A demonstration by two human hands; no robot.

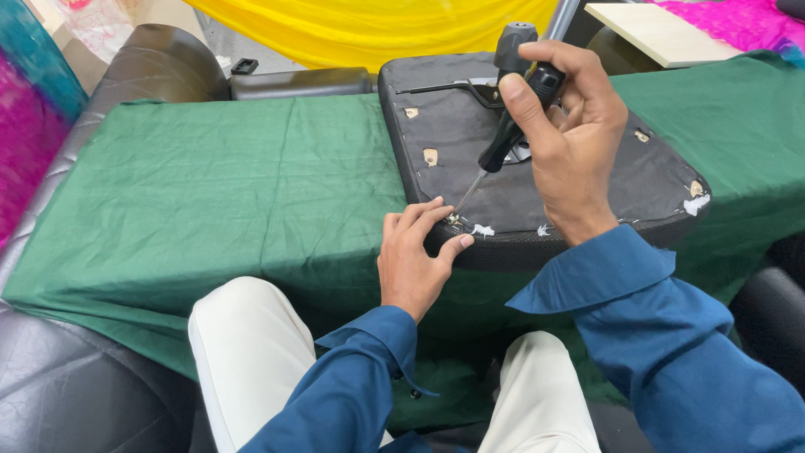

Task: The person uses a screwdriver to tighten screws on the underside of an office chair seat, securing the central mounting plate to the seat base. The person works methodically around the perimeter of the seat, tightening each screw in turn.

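On a green cloth-covered table (210,193) lies an upturned black fabric-backed chair seat (604,180); the right hand (570,143) grips a black-handled screwdriver (503,143), tip at the near edge beside the pinching left hand (415,252), whose fingertips a slip would likely jab.

A makeshift upholstery workshop: cloth-draped table (210,193), upturned chair seat (587,184), bright fabrics (369,29) around.

screwdriver (506,141): tip too small to make out, fastener under it unclear | right hand (570,143): covers part of the handle and the seat's centre fittings | upturned chair seat (470,159): far edge cut by frame top | pink cloth (25,143): blurred, cut at left edge
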